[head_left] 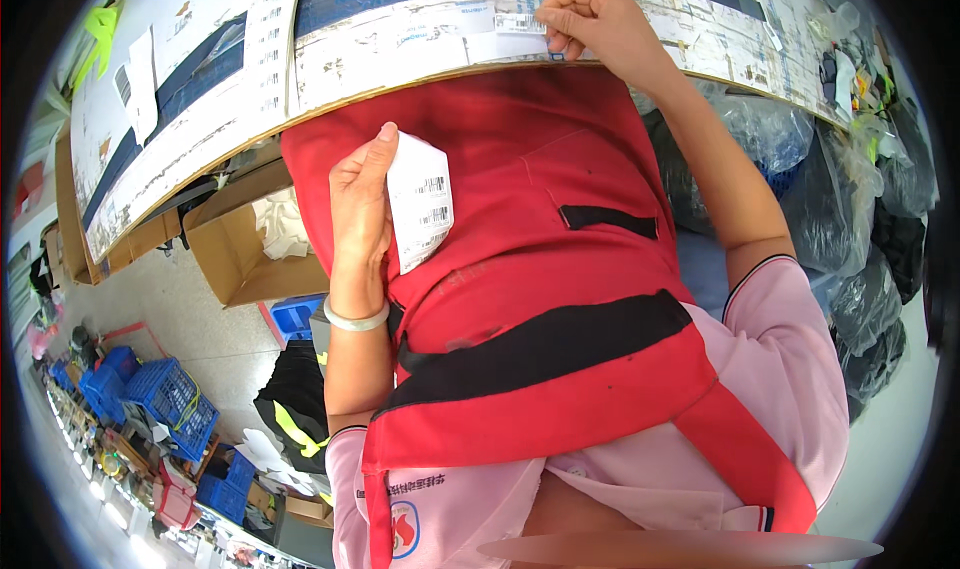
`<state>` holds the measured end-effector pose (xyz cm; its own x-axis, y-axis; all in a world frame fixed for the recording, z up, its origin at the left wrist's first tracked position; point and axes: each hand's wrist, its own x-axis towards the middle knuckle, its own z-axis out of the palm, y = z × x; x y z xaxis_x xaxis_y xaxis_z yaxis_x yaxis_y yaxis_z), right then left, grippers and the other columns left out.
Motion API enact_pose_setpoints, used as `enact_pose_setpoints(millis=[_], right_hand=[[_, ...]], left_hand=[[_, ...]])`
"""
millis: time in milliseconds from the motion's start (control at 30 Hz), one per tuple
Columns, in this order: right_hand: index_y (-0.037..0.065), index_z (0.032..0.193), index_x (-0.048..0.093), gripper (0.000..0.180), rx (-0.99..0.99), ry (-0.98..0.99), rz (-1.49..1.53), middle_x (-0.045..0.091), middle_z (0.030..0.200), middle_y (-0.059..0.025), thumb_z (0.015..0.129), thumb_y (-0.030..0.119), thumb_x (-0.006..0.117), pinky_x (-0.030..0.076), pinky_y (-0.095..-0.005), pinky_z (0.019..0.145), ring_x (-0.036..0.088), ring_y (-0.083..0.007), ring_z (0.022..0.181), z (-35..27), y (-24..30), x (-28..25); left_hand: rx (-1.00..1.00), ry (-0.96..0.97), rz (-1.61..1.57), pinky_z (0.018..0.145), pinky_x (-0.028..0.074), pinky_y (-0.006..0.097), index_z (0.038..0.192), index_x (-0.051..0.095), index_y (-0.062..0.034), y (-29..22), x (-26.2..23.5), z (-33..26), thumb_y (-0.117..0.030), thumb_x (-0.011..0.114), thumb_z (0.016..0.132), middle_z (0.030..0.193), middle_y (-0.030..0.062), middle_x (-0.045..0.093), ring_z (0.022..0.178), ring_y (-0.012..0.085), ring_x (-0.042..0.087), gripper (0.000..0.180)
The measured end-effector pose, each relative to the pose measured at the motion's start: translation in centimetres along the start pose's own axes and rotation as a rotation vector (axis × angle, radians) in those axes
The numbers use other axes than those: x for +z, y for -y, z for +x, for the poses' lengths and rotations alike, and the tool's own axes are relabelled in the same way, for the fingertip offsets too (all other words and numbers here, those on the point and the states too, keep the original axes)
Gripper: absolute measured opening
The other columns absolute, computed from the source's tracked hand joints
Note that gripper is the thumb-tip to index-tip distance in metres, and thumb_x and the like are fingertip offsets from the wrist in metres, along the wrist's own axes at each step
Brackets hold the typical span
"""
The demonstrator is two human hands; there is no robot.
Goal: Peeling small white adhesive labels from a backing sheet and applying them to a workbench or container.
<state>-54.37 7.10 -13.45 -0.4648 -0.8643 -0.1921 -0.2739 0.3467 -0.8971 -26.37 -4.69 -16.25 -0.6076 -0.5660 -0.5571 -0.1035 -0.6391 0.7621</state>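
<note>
Left hand (365, 184): thumb and fingers are pinching a white label sheet (421, 207) by its left edge. Sheet is hanging over the left half of the red apron (590, 169). Long axis is running away from the body, one end pointing past the apron's far edge. Can't tell if it's one layer or a stack. Face is showing white, angular at both ends, with three dark barcode blocks.

Right hand (605, 29) is resting just beyond the apron's far edge, on the table (355, 74). Thumb and index are drawing together, the rest are curling; tips are meeting the right end of one small label (518, 23). Can't tell if they're pinching it.

Further out: one pale bracelet (356, 320) is circling the left wrist. One open carton (225, 254) is standing left of the apron, plastic bags (825, 204) are sitting heaped right of it.
</note>
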Motion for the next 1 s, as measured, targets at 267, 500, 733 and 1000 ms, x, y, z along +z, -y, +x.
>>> enact_pose_setpoints(millis=[267,500,733,1000], right_hand=[[-0.002,0.102,0.058,0.017,-0.152,-0.145,0.132,0.059,0.073,-0.0037,0.091,0.011,0.058,0.046,-0.0236,0.057,0.052,-0.0088,0.061,0.9,-1.9,0.6],[0.000,0.109,0.057,0.022,-0.068,-0.207,-0.022,0.065,0.079,-0.0064,0.090,0.011,0.059,0.048,-0.0242,0.060,0.057,-0.0098,0.066,-0.1,-1.2,1.1],[0.000,0.109,0.056,0.022,-0.150,-0.233,-0.049,0.065,0.081,-0.0072,0.090,0.009,0.058,0.048,-0.0247,0.062,0.058,-0.0101,0.070,-0.4,-1.9,1.3],[-0.001,0.098,0.061,0.015,-0.211,-0.222,0.027,0.061,0.075,-0.0037,0.090,0.012,0.060,0.046,-0.0218,0.060,0.056,-0.0077,0.067,-0.3,-0.9,0.8]], left_hand=[[0.009,-0.024,0.024,0.049,0.047,0.022,0.087,0.067,-0.0005,-0.1,0.2,0.0,-0.029,0.057,0.095,0.070,0.0048,0.066,0.054,0.0098,0.060,0.031],[0.009,-0.020,0.046,0.049,0.046,0.021,0.087,0.068,-0.0005,-0.1,0.3,-0.1,-0.029,0.057,0.094,0.069,0.0046,0.066,0.053,0.0095,0.059,0.031],[0.013,-0.018,0.057,0.049,0.046,0.021,0.088,0.068,-0.0004,-0.1,0.2,-0.2,-0.030,0.057,0.095,0.070,0.0047,0.066,0.054,0.0095,0.059,0.032],[0.027,-0.006,0.072,0.050,0.046,0.022,0.088,0.068,-0.0002,-0.4,0.4,-0.4,-0.030,0.057,0.095,0.070,0.0046,0.066,0.054,0.0094,0.059,0.032]])
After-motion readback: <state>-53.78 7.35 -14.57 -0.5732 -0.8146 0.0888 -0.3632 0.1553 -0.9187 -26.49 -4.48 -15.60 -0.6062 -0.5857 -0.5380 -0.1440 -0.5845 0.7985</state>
